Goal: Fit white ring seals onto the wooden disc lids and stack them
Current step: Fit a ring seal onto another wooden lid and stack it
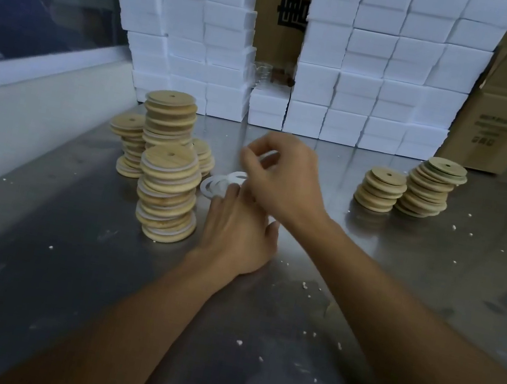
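Right hand (282, 176) pinches what looks like a white ring seal (268, 155) above the tabletop (258, 311); left hand (236, 236) rests flat, fingers on loose ring seals (217, 185). Stacked wooden lids (167, 190) stand just left, open tabletop to the right

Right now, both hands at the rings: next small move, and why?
Probably lift the right hand clear with the single white ring it pinches, then reach for a bare lid from the right stacks. The left hand rests on the loose ring pile, and neither hand holds a lid.
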`<state>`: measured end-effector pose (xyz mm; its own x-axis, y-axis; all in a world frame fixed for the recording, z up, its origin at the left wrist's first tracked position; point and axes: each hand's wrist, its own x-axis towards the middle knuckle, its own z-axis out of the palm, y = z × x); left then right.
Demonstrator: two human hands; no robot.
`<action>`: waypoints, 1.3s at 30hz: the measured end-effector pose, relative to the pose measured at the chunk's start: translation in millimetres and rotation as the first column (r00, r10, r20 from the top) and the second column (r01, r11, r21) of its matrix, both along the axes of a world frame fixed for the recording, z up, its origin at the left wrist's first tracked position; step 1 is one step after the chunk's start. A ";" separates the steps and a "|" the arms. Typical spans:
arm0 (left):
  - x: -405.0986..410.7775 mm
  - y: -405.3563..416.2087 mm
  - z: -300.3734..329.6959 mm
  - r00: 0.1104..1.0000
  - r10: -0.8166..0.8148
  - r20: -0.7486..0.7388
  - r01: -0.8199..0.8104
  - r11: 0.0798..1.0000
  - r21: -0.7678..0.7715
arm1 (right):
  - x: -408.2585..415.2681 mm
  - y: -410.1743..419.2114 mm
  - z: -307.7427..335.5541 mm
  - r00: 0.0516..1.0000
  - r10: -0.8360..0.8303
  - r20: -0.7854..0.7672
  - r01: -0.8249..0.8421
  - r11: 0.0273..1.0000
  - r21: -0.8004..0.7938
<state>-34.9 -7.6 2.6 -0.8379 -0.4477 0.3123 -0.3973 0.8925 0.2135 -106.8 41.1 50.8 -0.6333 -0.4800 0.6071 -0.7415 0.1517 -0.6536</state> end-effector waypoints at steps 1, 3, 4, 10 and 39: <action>-2.6 -3.2 -2.8 0.999 -0.022 -0.040 0.020 0.999 -0.045 | -11.1 8.7 -4.7 0.999 -0.049 0.009 0.049 0.999 0.009; -4.8 -6.2 -4.0 0.999 -0.015 -0.033 0.012 0.997 -0.077 | -34.0 27.3 -14.9 0.987 -0.160 0.010 0.160 0.986 0.054; -5.9 -7.9 -5.2 1.000 0.002 -0.020 -0.003 0.998 -0.067 | -44.6 36.8 -19.8 0.976 -0.218 -0.006 0.218 0.973 0.079; -8.1 -7.8 -7.9 0.998 0.059 0.012 -0.058 0.995 -0.084 | -90.0 75.7 -31.5 0.901 -0.433 0.012 0.413 0.868 0.274; -9.9 -11.0 -3.5 0.991 0.059 -0.120 -0.069 0.994 -0.081 | -114.8 101.4 -33.9 0.815 -0.526 -0.242 0.578 0.712 0.399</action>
<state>-44.8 -18.6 -0.9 -0.7639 -0.4669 0.4455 -0.4309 0.8829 0.1864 -221.6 142.5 16.8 -0.8162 -0.2912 0.4990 -0.4926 0.8020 -0.3377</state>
